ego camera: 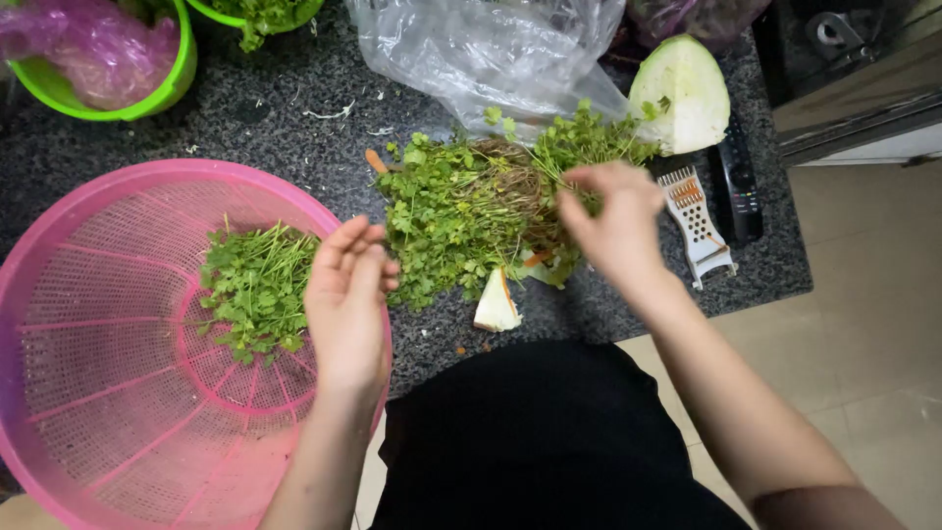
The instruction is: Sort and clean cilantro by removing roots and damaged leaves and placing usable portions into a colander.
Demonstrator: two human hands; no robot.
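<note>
**Picking herb sprigs into a pink colander**

The loose pile of green herbs (461,211), roots and stems tangled brown in its middle, lies on the dark speckled countertop (275,128) just in front of the person. The right hand (613,221) is closed in a pinch on a few stems at the pile's right edge, fingertips together over the leaves. The left hand (348,294) hangs over the rim of the pink colander (88,324), fingers loosely curled and apparently holding nothing, beside a smaller heap of picked leaves (255,290) already lying inside the basket.

To do this well, the pinch should judgeably take only a few stems at a time, low enough to part leaf from root cleanly, and the colander is best kept just beside the pile so little falls between them.

Around the pile lie a pale vegetable wedge (496,306), a cut cabbage half (687,93), a small white grater (697,221), a black remote control (738,182) and a crumpled clear plastic bag (491,54). Two green bowls (157,93) stand at the back left, one with a pink bag in it. Beyond the counter's edge, to the right, is pale tiled floor (863,324).
</note>
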